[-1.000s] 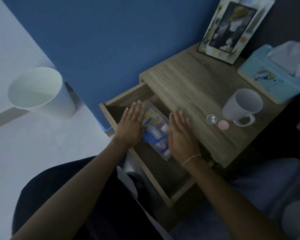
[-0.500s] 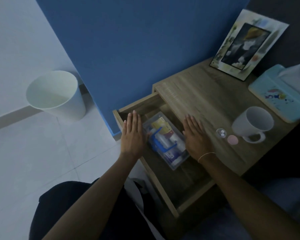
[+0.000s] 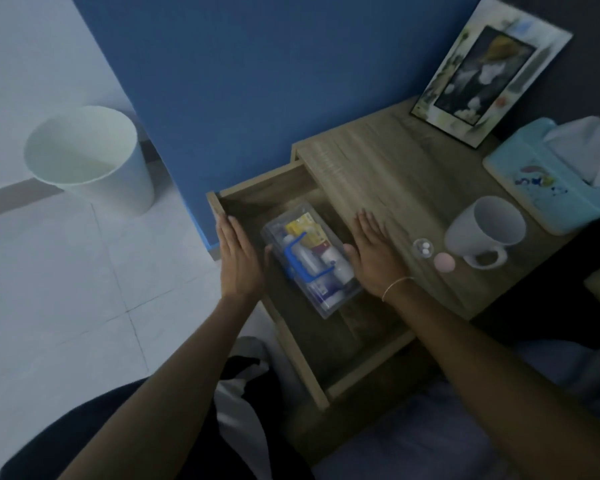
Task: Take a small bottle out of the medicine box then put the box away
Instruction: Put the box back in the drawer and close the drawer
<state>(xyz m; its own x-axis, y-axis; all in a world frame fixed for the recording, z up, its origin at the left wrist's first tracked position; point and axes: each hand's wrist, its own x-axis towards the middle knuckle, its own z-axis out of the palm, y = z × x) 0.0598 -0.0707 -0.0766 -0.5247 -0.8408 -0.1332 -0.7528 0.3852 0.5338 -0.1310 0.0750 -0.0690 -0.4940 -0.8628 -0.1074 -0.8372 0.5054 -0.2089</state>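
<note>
1 clear medicine box [image 3: 312, 261], blue handle, lying in 1 open drawer [image 3: 357, 368] between 2 hands. Left hand [image 3: 238, 261], right hand [image 3: 374, 258]: both flat, fingers extended, grasping nothing.

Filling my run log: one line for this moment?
medicine box in open drawer | left hand, right hand flank it, open | lid closed

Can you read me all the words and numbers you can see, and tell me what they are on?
No text here is clear enough to read.
Packets and bottles inside the medicine box: they have labels, but the print is too small and blurred.
Tissue box: only a colourful picture, no readable words.
Picture frame: a blurry picture, no words visible.
Mug: plain, no writing visible.
</note>
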